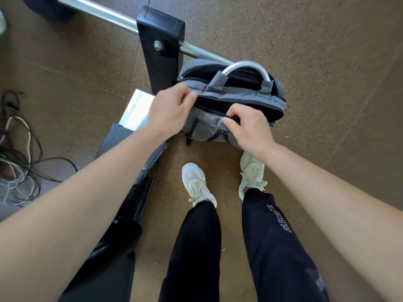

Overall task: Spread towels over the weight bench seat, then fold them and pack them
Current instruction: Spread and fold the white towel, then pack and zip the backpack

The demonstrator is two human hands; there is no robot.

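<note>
A grey backpack (237,95) with a silver carry handle stands on the floor in front of my feet, leaning by the black upright of the weight bench (161,46). My left hand (170,110) pinches the upper edge of the backpack's front compartment at its left side. My right hand (248,127) pinches the lower edge of the same opening, near the zip. The opening between the two hands shows a dark inside. No towel is in sight. The bench's black padded seat (122,214) runs along my left side, mostly hidden behind my left forearm.
A chrome barbell bar (104,16) crosses the top left, passing behind the upright. A tangle of black and white cables (19,153) lies on the floor at the far left. My white trainers (196,184) stand on the brown cork-like floor just behind the backpack.
</note>
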